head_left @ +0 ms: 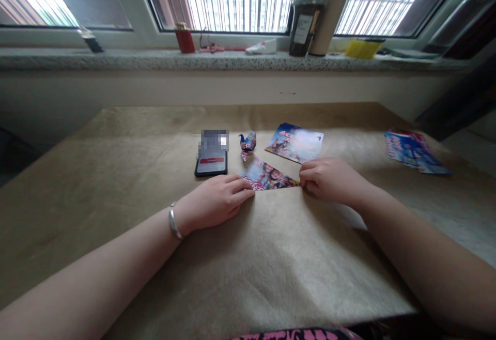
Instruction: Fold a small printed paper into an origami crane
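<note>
A colourful printed sheet of paper, folded into a triangle, lies on the table with its long edge toward me. My left hand, with a silver bangle at the wrist, holds the left corner down, its fingers pressed together over it. At the opposite corner, the curled fingers of my right hand pinch the paper. Just beyond the triangle stands a folded paper crane in a similar print. A square stack of printed paper lies behind my right hand.
A phone with a partly blurred screen lies beyond my left hand. More printed papers are fanned out at the far right of the brown-covered table. Behind it, the stone windowsill holds a red container and a dark canister.
</note>
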Motion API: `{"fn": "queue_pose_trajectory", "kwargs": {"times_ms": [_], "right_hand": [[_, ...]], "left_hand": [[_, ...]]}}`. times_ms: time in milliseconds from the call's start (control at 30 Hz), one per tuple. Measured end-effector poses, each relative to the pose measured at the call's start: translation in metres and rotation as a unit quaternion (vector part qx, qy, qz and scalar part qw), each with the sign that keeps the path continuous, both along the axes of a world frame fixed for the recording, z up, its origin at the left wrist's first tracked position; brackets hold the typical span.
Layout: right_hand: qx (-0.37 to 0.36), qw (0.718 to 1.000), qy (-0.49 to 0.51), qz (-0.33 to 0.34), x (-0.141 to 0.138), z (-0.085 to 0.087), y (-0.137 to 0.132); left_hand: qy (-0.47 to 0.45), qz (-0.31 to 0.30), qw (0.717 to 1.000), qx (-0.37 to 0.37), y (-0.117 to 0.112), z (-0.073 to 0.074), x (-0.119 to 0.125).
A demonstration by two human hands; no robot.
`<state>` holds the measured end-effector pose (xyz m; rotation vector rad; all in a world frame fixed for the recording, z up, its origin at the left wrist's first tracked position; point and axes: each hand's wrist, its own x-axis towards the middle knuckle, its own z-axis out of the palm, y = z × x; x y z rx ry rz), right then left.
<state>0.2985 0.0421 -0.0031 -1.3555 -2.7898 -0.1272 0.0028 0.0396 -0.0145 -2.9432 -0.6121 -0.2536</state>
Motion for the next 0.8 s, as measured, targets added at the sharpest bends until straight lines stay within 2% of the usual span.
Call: {"fn": "queue_pose_trajectory", "kwargs": {"times_ms": [133, 367, 500, 667, 800], "right_hand": [[0.032, 0.999, 0.028, -0.025, -0.012, -0.003, -0.003], [0.034, 0.994, 0.102, 0.031, -0.037, -0.011, -0.013], [0.020, 0.992, 0.107, 0.056, -0.037, -0.011, -0.013], [-0.006, 0.980, 0.125, 0.152, -0.030, -0.011, -0.009], [0.012, 0.978, 0.136, 0.156, -0.032, -0.014, -0.008]], "left_hand": [[-0.016, -0.037, 0.999, -0.005, -0.004, 0.004, 0.002], [-0.040, -0.083, 0.995, -0.049, -0.004, 0.005, 0.000], [-0.074, -0.038, 0.996, -0.042, -0.002, 0.001, -0.002], [-0.083, 0.016, 0.996, -0.039, 0.000, -0.005, -0.002], [-0.069, 0.031, 0.996, -0.037, 0.001, -0.006, -0.002]]}}
